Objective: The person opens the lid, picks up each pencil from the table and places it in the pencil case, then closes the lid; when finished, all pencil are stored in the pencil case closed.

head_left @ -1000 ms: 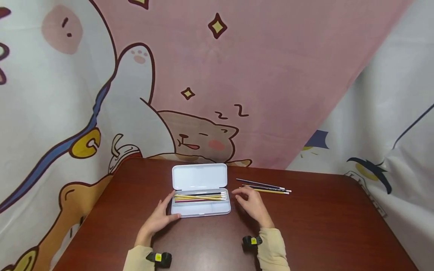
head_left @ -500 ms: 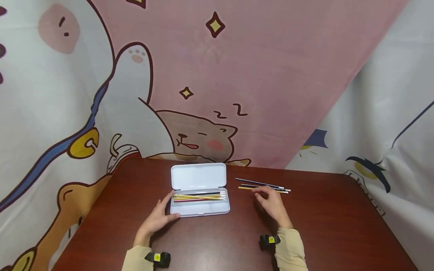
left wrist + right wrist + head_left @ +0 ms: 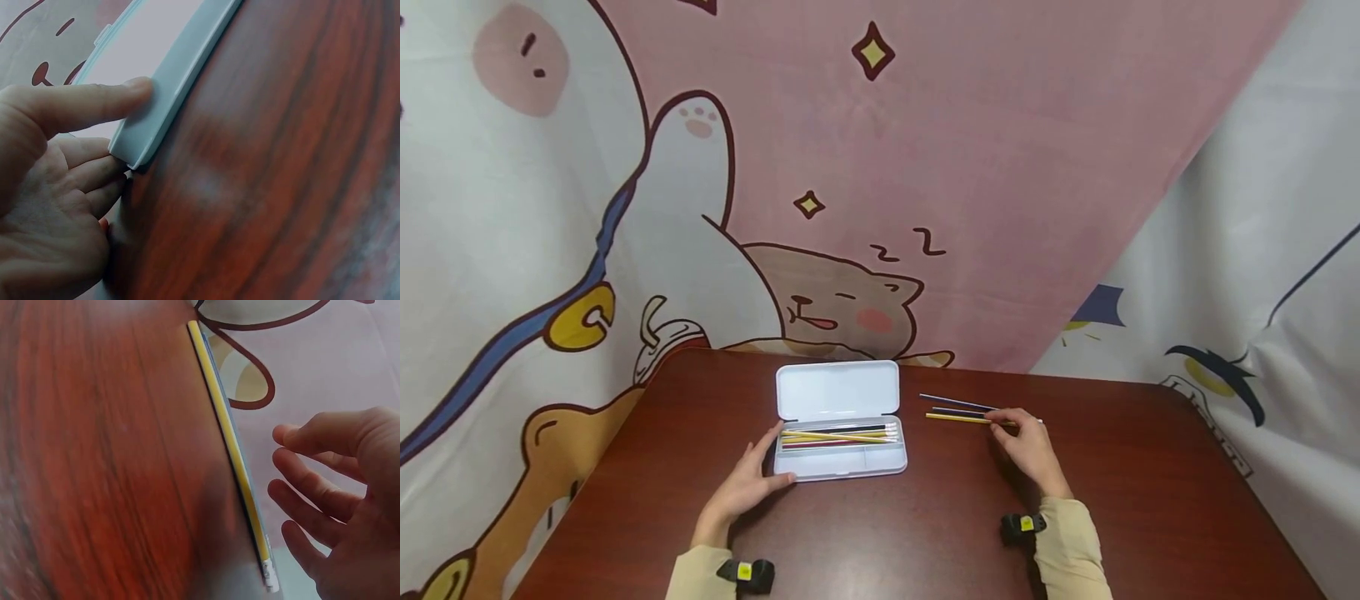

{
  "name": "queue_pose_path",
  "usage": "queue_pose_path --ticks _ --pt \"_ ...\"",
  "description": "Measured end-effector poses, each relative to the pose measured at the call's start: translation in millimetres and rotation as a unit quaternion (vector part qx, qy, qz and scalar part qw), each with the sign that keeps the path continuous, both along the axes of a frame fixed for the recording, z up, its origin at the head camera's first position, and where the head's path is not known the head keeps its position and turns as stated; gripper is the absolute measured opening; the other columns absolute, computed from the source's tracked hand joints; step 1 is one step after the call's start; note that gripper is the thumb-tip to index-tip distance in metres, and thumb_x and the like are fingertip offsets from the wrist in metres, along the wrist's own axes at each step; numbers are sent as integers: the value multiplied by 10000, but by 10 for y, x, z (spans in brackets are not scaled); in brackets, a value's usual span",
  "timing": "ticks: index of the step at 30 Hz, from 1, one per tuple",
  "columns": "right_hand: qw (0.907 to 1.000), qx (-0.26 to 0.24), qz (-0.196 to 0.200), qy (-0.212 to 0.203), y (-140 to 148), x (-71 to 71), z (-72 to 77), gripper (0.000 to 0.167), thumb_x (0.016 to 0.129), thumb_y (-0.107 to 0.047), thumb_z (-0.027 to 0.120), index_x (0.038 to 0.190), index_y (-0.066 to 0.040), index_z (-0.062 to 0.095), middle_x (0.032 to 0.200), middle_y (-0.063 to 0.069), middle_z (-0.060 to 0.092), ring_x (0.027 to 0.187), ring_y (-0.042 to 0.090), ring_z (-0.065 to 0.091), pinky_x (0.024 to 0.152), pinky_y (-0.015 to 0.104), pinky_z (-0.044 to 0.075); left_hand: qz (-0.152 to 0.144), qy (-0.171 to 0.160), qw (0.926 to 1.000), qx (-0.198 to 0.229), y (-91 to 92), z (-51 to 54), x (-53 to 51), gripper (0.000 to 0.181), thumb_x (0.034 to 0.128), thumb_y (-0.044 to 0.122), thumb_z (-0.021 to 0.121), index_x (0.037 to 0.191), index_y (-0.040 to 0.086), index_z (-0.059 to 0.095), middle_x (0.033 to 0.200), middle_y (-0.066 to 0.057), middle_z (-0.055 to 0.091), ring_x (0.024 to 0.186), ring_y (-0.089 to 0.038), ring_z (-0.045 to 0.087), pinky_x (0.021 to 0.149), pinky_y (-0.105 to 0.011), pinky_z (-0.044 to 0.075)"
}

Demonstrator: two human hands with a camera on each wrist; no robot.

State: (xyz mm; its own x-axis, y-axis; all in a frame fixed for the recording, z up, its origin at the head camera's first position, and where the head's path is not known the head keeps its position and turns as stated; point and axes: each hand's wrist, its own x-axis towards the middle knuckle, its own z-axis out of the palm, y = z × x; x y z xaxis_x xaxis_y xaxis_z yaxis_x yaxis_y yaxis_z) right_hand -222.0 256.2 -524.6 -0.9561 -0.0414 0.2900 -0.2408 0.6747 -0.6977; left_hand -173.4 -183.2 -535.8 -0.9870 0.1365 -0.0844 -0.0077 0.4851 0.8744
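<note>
My left hand [image 3: 747,483] holds the left end of an open white pencil case [image 3: 880,461]. Its thumb [image 3: 106,103] lies on the case's front wall [image 3: 169,81], while the other fingers stay against the left end. Several yellow, dark and red pencils [image 3: 835,436] lie in the rear compartment. To the right, my right hand [image 3: 1030,446] hovers at a few loose pencils, partly covering their eraser ends. The right wrist view has a yellow pencil [image 3: 231,447] with a white eraser, apart from the loosely bent fingers; nothing shows between them.
The brown wooden table [image 3: 865,542] has its rear edge against a pink and white cartoon curtain [image 3: 1000,167]. The case lid [image 3: 837,392] stands raised at the back. A dark blue pencil [image 3: 955,401] lies behind the yellow one.
My right hand has moved right, from beside the case to the eraser ends of the loose pencils. The left hand and the case have stayed in place.
</note>
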Motion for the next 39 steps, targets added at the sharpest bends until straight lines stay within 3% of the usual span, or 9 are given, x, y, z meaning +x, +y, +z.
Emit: queue_pose_path --ticks 9,15,20,28,39 --pt "9997 128 41 -210 135 -96 -22 188 845 41 679 1023 -8 716 1011 141 664 950 314 618 820 469 492 36 26 10000 2 15 20 6 876 777 101 784 1503 34 298 1496 -284 300 1407 -479 120 1107 -622 -12" --pt "9992 301 139 -225 252 -75 -45 197 851 31 675 1042 2 713 1051 186 673 1025 379 605 870 533 473 62 -54 10000 10 3 7 23 878 779 108 784 1505 44 294 1509 -282 275 1401 -510 47 1080 -669 -3" --pt "9984 411 182 -334 321 -45 -38 218 851 49 666 1058 -3 714 1090 209 662 1066 411 585 881 562 464 10 108 9999 32 7 -8 9 874 773 84 784 1496 14 298 1489 -281 318 1404 -473 146 1115 -605 -13" --pt "9973 500 288 -463 325 -6 -103 246 788 116 674 973 -33 739 1034 144 673 989 352 603 810 471 487 -6 144 9999 -63 19 -25 -3 874 779 95 785 1498 14 294 1492 -268 324 1407 -463 149 1121 -593 -8" --pt "9980 359 261 -450 278 17 -125 243 813 120 646 949 -53 750 962 92 672 898 281 606 747 407 486 14 83 10000 -44 18 -4 5 876 782 98 782 1502 22 288 1500 -268 308 1408 -487 91 1106 -625 -7"
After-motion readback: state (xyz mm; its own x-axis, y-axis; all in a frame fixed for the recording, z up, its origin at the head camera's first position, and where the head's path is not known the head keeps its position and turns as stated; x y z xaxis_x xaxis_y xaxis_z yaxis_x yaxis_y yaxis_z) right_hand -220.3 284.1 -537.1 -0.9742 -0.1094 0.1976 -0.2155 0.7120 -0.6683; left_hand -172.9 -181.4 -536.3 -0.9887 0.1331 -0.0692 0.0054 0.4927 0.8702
